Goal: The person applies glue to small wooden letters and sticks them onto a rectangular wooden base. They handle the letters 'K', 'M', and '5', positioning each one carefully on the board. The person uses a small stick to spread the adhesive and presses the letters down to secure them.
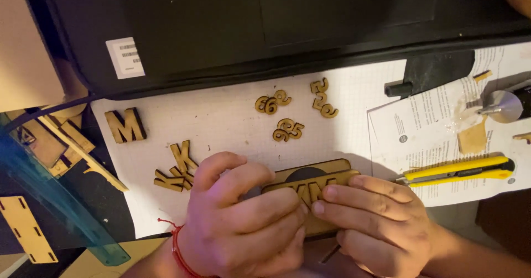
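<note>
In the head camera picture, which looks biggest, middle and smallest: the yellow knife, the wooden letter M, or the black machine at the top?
1. Black machine, by far the largest.
2. Yellow utility knife.
3. Wooden letter M, smallest.
All lie at a similar distance, so the order seems safe.

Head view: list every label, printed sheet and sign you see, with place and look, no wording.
White barcode sticker: rectangular, upper left on the black case.
Printed paper sheet: white with black text, right, under the yellow utility knife.
Wooden plaque: tan, rounded, raised letters, held by both hands.

Two bare hands, red string bracelet (178,248) on left wrist, no sleeves
</note>
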